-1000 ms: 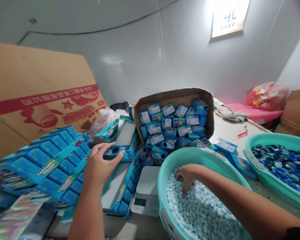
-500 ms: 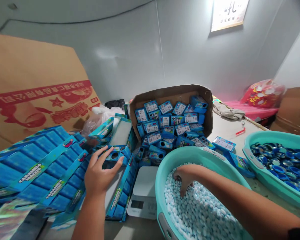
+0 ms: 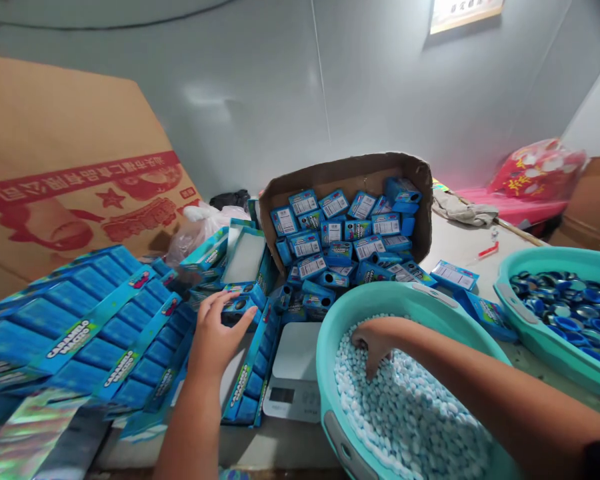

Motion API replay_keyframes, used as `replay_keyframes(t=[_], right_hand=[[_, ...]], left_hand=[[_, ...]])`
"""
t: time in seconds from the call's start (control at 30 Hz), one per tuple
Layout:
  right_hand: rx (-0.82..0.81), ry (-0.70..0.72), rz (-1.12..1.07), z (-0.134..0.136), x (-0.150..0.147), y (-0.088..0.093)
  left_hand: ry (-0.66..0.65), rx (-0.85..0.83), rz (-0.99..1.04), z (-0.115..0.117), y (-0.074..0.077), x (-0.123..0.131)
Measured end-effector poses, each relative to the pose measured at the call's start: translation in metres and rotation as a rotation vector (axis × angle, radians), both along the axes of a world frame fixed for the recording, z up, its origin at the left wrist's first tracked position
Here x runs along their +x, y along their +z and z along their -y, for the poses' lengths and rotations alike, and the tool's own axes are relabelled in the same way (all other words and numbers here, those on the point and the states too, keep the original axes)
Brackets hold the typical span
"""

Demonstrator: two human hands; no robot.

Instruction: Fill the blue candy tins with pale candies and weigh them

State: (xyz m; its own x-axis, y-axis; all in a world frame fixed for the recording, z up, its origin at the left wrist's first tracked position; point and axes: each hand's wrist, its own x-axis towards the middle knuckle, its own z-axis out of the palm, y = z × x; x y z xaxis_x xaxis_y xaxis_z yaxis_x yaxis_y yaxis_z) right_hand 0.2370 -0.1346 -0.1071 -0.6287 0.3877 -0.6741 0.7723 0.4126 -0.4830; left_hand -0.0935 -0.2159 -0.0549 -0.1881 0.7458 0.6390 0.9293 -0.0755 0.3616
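Observation:
My left hand (image 3: pixel 216 337) is curved around a small blue box (image 3: pixel 241 305) with a round dark hole in its top, thumb on one side and fingers on the other. The box is at the far end of a blue display tray (image 3: pixel 245 380) lined with more small blue boxes. My right hand (image 3: pixel 375 343) reaches into a turquoise tub (image 3: pixel 333 407) of small pale blue and white candies (image 3: pixel 405 407). Its fingers are curled, with the tips down among the candies. Between the tray and the tub lies a flat white scale (image 3: pixel 295 373) with a dark display.
A tipped carton (image 3: pixel 420 227) full of blue boxes stands behind the tub. Filled display trays (image 3: pixel 75 337) are stacked at left before a large printed carton (image 3: pixel 75 133). Another turquoise tub (image 3: pixel 513 303) at right holds blue caps (image 3: pixel 570 313). Loose blue boxes (image 3: pixel 455 273) lie between the tubs.
The view has shifted slightly, with things on the table a little farther right. My left hand stays at the blue box, and my right hand is still in the candies.

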Motion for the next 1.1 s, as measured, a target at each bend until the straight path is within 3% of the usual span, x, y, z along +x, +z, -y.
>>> replay_keyframes(t=[0.1,0.2,0.3,0.33,0.4,0.5,0.53,0.67,0.8,0.9,0.97,1.1], right_hand=[[0.021,0.003,-0.022,0.001,0.001,-0.001],[0.094,-0.001,-0.034,0.004,0.0,0.002],[0.277,0.031,-0.055,0.015,-0.004,0.015],[0.338,0.036,-0.057,0.022,-0.006,0.021],[0.432,0.015,-0.053,0.04,-0.009,0.034],[0.59,0.003,-0.093,0.076,-0.008,0.045],[0.655,0.06,-0.17,0.088,-0.006,0.044],[0.696,0.214,-0.38,0.112,0.01,0.019],[0.749,0.285,-0.349,0.086,0.036,-0.007],[0.78,0.273,-0.217,0.053,0.055,-0.009],[0.756,0.191,-0.185,0.039,0.066,-0.006],[0.624,-0.124,-0.234,0.036,0.072,-0.004]], left_hand=[[0.022,0.008,-0.068,0.003,0.008,0.003],[0.039,0.127,-0.201,0.018,0.031,0.032],[-0.141,0.089,-0.236,0.027,0.044,0.079],[-0.216,0.007,-0.227,0.025,0.041,0.094],[-0.22,-0.076,-0.27,0.013,0.025,0.115],[-0.241,-0.225,-0.252,-0.017,-0.014,0.125],[-0.258,-0.289,-0.211,-0.027,-0.026,0.123],[-0.305,-0.384,-0.061,-0.048,-0.057,0.112],[-0.343,-0.343,0.073,-0.048,-0.064,0.113],[-0.345,-0.331,0.098,-0.046,-0.059,0.111],[-0.298,-0.251,0.129,-0.042,-0.048,0.108],[-0.053,0.147,0.374,-0.028,-0.01,0.116]])
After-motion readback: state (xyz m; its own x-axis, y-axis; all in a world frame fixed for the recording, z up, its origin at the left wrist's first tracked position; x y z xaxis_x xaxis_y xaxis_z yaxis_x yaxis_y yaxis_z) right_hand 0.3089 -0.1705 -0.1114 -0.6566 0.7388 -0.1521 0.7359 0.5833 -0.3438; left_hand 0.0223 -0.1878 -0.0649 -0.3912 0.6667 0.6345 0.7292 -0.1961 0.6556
